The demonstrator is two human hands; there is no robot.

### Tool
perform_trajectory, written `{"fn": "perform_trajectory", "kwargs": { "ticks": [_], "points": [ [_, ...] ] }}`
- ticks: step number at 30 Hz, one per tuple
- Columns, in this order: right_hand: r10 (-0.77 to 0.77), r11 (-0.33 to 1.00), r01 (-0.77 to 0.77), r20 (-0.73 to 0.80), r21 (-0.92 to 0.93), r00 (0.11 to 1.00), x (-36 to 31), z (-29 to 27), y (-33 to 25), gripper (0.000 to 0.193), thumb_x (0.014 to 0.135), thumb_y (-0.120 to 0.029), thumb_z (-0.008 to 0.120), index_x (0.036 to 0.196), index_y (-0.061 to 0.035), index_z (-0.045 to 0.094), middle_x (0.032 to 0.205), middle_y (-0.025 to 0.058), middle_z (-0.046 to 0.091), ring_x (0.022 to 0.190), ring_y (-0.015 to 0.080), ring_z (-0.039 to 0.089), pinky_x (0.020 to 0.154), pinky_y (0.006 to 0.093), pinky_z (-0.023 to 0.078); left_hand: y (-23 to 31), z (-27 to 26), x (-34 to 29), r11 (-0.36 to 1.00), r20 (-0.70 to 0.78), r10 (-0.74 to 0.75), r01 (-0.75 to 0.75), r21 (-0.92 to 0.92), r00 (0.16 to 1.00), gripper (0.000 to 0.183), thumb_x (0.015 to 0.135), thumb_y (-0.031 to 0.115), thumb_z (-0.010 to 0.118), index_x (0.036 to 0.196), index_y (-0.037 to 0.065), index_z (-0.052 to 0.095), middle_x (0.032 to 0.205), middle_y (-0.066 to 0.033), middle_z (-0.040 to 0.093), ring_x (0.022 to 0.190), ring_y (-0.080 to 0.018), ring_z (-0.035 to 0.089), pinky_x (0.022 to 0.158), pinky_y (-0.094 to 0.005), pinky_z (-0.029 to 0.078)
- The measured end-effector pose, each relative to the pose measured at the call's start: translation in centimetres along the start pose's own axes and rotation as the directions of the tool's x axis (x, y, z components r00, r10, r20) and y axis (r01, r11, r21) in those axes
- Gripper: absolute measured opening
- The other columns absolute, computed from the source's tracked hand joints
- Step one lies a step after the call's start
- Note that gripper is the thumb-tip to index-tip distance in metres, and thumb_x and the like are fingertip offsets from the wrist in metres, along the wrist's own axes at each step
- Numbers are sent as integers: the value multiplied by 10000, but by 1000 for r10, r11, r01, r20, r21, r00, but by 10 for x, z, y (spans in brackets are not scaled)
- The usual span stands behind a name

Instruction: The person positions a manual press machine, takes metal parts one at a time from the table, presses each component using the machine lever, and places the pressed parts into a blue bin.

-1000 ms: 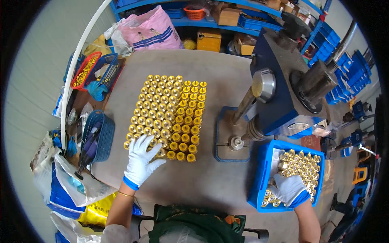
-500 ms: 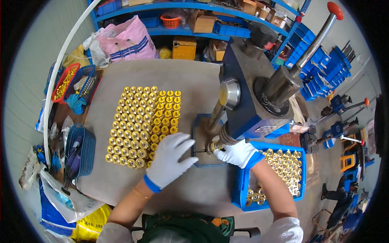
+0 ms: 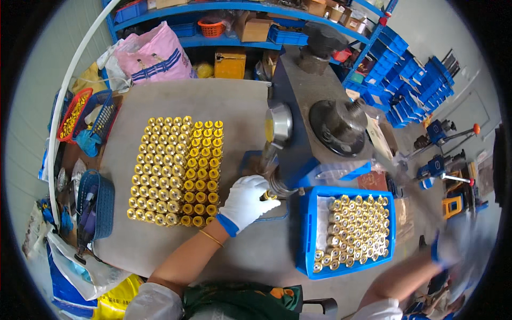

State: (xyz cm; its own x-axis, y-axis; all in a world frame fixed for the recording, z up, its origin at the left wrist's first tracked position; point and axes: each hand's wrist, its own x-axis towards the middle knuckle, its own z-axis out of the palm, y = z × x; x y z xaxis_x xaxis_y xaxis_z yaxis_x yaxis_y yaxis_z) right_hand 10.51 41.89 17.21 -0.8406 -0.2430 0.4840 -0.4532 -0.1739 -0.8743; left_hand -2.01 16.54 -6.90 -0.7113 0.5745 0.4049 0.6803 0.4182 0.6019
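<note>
So the left hand (image 3: 242, 202) is pinching one small brass piece (image 3: 270, 196) between thumb and fingers, right under the spindle of the one big press (image 3: 304, 96) on this bench. The piece is looking shiny, gold and roundish, though the glove is hiding part of it. The right hand (image 3: 449, 248) is showing as a blur well right of those fingers, so can't tell if its fingers are together or apart.

Left of the pinching fingers, two blocks are standing side by side: five columns of pale-centred parts (image 3: 161, 173) and three of yellower parts (image 3: 202, 173). One blue bin (image 3: 303, 234) is sitting right of the fingers, too packed to count. The press base (image 3: 273, 217) is edging close under the fingertips, while grey tabletop (image 3: 261, 250) is lying bare below them toward the near edge.
</note>
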Motion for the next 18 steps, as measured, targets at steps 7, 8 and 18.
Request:
{"fn": "perform_trajectory", "kwargs": {
  "ticks": [7,8,18],
  "points": [
    [312,423,-673,-600,-607,737,-83,68,66,783,780,-150,603,1478,78,332,1385,255,513,1277,325,529,1085,401,382,2,6,-2,964,-69,-52,32,-265,996,346,729,360,778,891,63,705,928,-115,685,917,-310,637,860,-432,489],
    [419,454,-767,-650,-454,633,-73,71,64,785,793,-146,606,1486,78,312,1368,252,524,1251,334,544,1071,393,396,2,6,-3,964,-66,-54,35,-264,996,346,729,360,778,891,63,705,928,-115,685,917,-310,637,860,-432,489],
    [-297,936,324,-184,140,937,-90,-31,-96,546,1013,-232,369,1488,34,317,1512,196,395,1437,346,292,1225,467,163,29,-15,9,972,121,-96,119,-202,988,329,741,293,796,954,58,707,932,-152,693,890,-328,657,813,-427,515]
  ]
}}
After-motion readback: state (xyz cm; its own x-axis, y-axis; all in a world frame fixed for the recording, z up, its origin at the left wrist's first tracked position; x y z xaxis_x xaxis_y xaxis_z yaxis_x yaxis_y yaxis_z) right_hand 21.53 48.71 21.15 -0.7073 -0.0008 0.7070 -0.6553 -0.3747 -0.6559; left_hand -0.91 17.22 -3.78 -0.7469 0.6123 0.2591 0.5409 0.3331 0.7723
